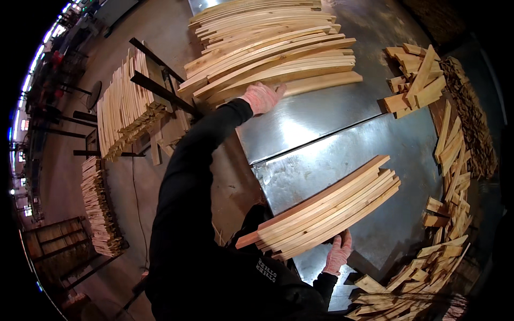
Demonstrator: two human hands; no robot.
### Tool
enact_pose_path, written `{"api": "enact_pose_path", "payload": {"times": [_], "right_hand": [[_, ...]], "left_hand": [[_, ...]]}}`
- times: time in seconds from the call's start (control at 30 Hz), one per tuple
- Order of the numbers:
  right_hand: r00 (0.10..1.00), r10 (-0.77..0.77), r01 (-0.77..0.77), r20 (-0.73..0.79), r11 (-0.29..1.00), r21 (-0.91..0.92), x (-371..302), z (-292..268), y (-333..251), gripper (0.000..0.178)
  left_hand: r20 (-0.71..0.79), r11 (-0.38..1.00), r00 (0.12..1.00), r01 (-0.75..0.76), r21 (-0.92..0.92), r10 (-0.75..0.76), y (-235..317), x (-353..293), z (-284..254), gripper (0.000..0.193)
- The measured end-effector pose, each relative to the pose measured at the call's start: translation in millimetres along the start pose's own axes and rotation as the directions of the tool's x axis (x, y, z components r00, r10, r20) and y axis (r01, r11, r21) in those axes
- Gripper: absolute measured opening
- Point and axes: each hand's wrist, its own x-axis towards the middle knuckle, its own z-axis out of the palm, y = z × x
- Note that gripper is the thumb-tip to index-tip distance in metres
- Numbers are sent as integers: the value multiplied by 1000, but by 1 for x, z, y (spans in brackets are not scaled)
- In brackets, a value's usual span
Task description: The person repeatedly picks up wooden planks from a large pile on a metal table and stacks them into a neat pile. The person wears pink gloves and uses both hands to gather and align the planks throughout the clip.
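My left hand [262, 98], in a pinkish knit glove, is closed over the nearest wooden strip [326, 83] of a wide row of pale strips [273, 48] on the metal table. Its fingertips are partly hidden against the wood. Closer to me, a bundle of several wooden strips [326, 208] lies slantwise, its left end reaching past the table edge toward my body. Against the bundle's near side is my right hand [337, 253], gloved alike, with its fingers curled at the lowest strip; part of the grip is hidden under the wood.
A seam crosses the shiny metal tabletop [305, 120]. Short offcuts [417, 85] and a long heap of scrap pieces [452, 160] line the right side. To the left, stacked strips [126, 107] rest by dark metal bars [166, 93], with another stack [99, 208] below.
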Motion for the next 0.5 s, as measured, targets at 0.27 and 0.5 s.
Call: {"api": "enact_pose_path", "payload": {"times": [0.27,0.5], "right_hand": [[997,44,-47,-64,998,-49,-7,24,-6,39],[948,-317,217,-42,734,-644,-17,-46,-43,42]], "left_hand": [[-714,976,692,67,207,104,-36,22,8,45],[-731,963,655,-269,12,192,116,-51,-12,51]]}}
